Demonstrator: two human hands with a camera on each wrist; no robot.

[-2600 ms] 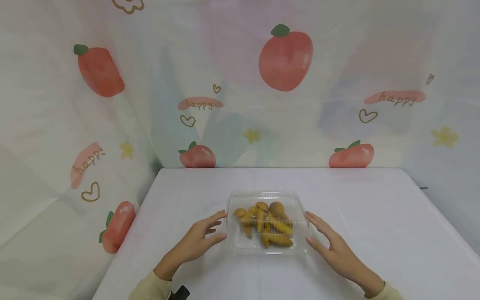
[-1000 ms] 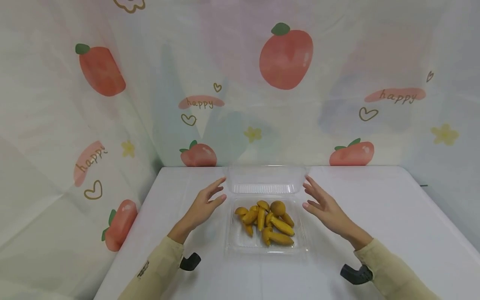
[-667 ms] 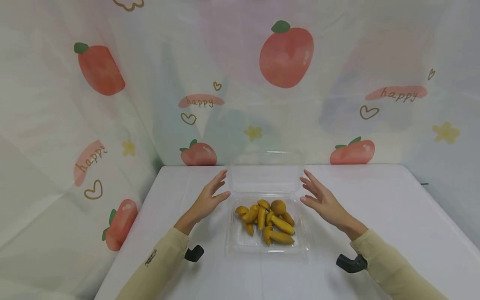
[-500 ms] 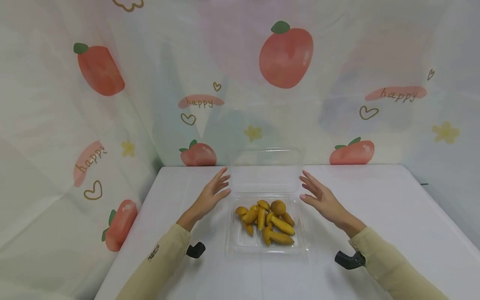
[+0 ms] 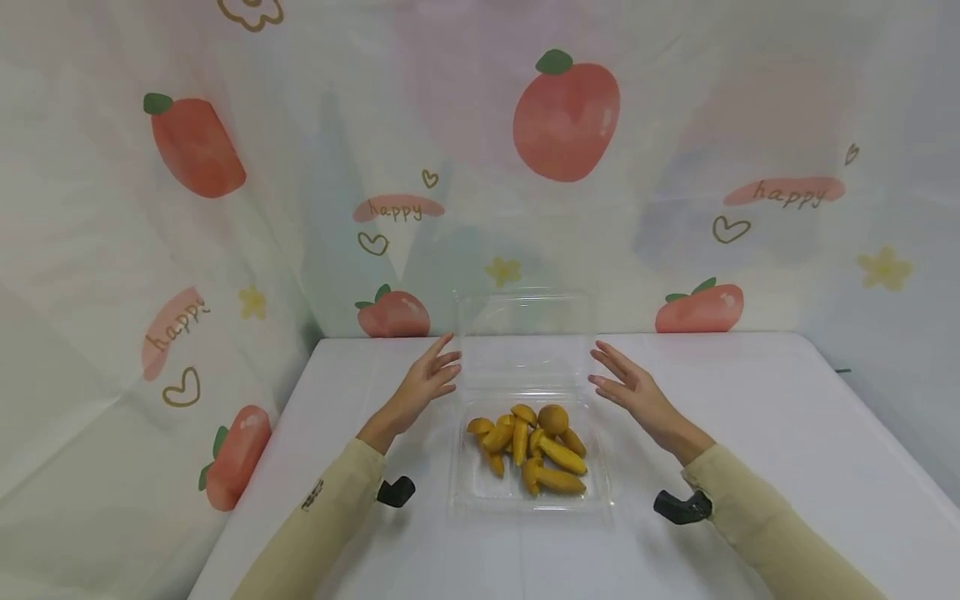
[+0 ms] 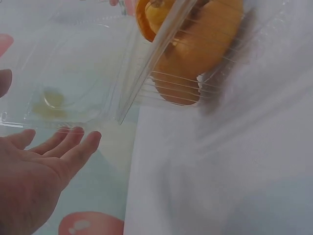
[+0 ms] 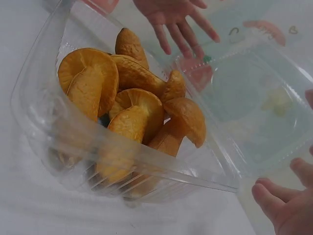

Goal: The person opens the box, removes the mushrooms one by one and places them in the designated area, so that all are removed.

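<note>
A clear plastic clamshell box [image 5: 480, 493] stands mid-table, its hinged lid [image 5: 525, 321] raised upright at the back. Several yellow-brown mushrooms [image 5: 561, 454] lie in the base. My left hand [image 5: 417, 390] is at the lid's left side, fingers extended. In the left wrist view, the left fingertips [image 6: 92, 140] are right at the lid's edge. On the opposite side, my right hand [image 5: 637, 393] has its fingers spread and slightly bent at the lid's right edge. The right wrist view shows mushroom caps [image 7: 188, 117] and stems close up through the clear wall.
A white cloth covers the table [image 5: 750, 392]. Behind it hangs a pale curtain [image 5: 637, 100] printed with red fruit, hearts and stars, and it continues along the left side. Each sleeve has a black wrist-mounted piece [image 5: 682, 507] projecting inward.
The lid, at first down over the mushrooms, has swung up and back to upright. Both hands have moved forward with it, and the right hand has drifted slightly inward.
</note>
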